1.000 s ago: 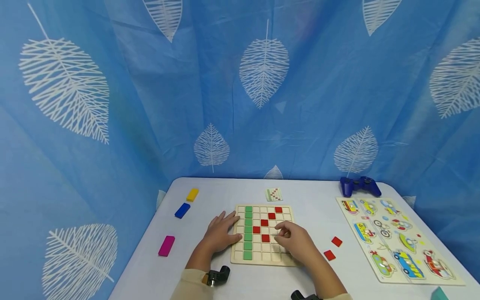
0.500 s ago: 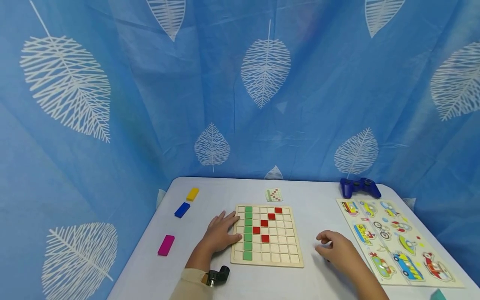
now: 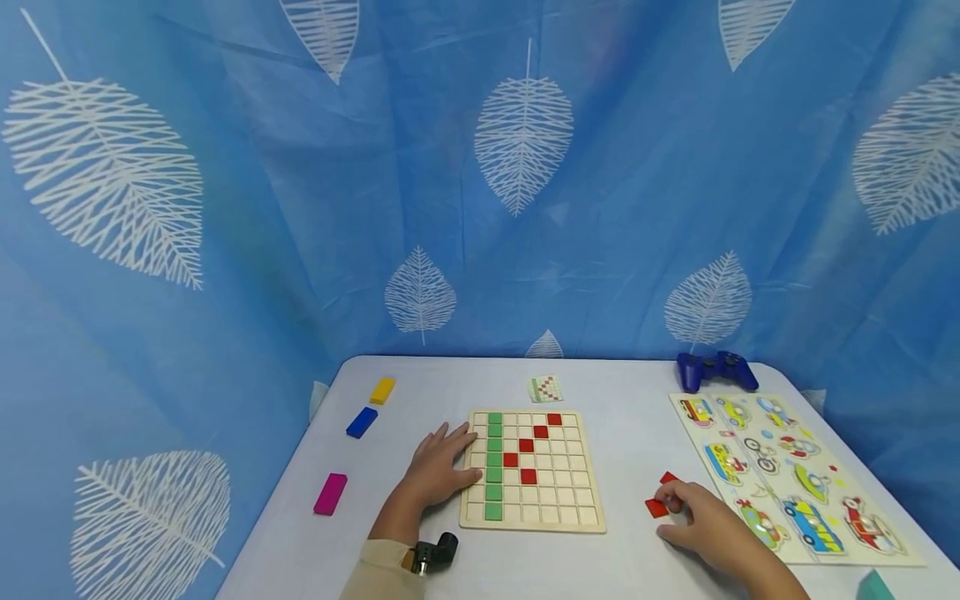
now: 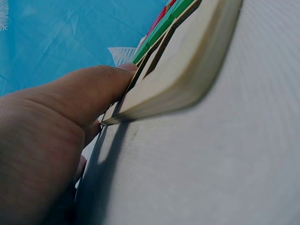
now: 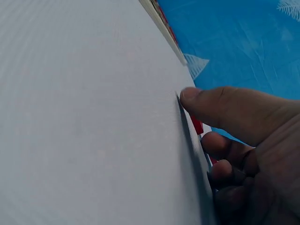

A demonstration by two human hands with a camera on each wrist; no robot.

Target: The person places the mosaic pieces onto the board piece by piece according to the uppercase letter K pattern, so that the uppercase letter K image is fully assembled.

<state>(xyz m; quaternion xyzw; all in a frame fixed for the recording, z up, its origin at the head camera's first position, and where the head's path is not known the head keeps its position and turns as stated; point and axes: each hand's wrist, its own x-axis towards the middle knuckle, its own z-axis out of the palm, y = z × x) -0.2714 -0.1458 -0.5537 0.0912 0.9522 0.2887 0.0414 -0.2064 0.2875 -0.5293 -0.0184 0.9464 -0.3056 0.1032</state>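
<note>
A wooden grid board [image 3: 562, 517] lies on the table, a column of green tiles [image 3: 493, 459] down its left side and several red tiles [image 3: 527, 446] slanting across it. My left hand [image 3: 437, 471] rests at the board's left edge with fingers stretched out. In the left wrist view its thumb [image 4: 105, 84] lies on the board's rim [image 4: 187, 79]. To the right of the board, my right hand [image 3: 701, 521] reaches over two loose red tiles. Its index fingertip is right at the nearer loose tile [image 3: 656, 508], thumb apart from it; the farther loose tile [image 3: 668, 477] is partly hidden.
Behind the board lies a small pattern card [image 3: 545, 388]. A picture puzzle [image 3: 806, 479] and a blue game controller [image 3: 716, 372] occupy the right side. Yellow [image 3: 382, 391], blue [image 3: 362, 422] and magenta blocks [image 3: 330, 494] lie at the left. A teal piece [image 3: 874, 587] shows at the bottom right.
My right hand has left the board and moved right to the loose red tiles. My left hand has stayed at the board's left edge, and the tiles on the board look unchanged.
</note>
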